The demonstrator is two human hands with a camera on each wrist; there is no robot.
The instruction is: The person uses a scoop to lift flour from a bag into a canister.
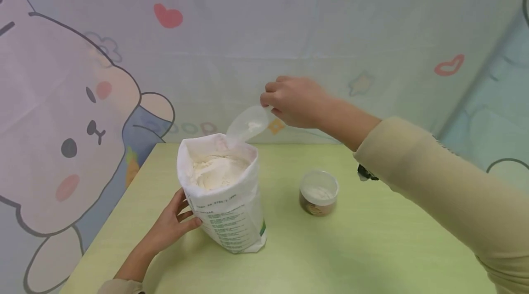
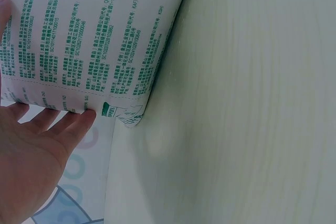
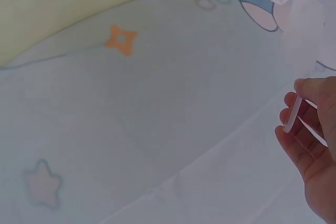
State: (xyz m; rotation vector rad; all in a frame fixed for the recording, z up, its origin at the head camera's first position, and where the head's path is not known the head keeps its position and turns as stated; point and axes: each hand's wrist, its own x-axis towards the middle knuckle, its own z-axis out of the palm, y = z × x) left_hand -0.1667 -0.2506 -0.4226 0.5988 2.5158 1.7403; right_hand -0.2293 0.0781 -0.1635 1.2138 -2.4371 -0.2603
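Note:
An upright white paper bag of flour (image 1: 231, 220) stands with its top wide and pale flour (image 1: 219, 171) inside. My left hand (image 1: 171, 227) holds its lower left side, thumb on the printed front and fingers around the side. In the left wrist view, the fingertips of that left hand (image 2: 37, 156) press against the bag (image 2: 94, 40) with green print. Above the bag's right rim, my right hand (image 1: 295, 101) pinches the handle of a translucent plastic scoop (image 1: 250, 124). The scoop tilts down toward the bag opening, with some white powder in it. The right wrist view shows the handle (image 3: 293, 114) between thumb and fingers.
Right of the bag, a small round tub (image 1: 318, 195) with a brownish lower part and white powder inside stands on the light green-yellow table (image 1: 372, 248). A printed cloth backdrop (image 1: 248, 32) with hearts and a cartoon animal hangs just behind the table's far edge.

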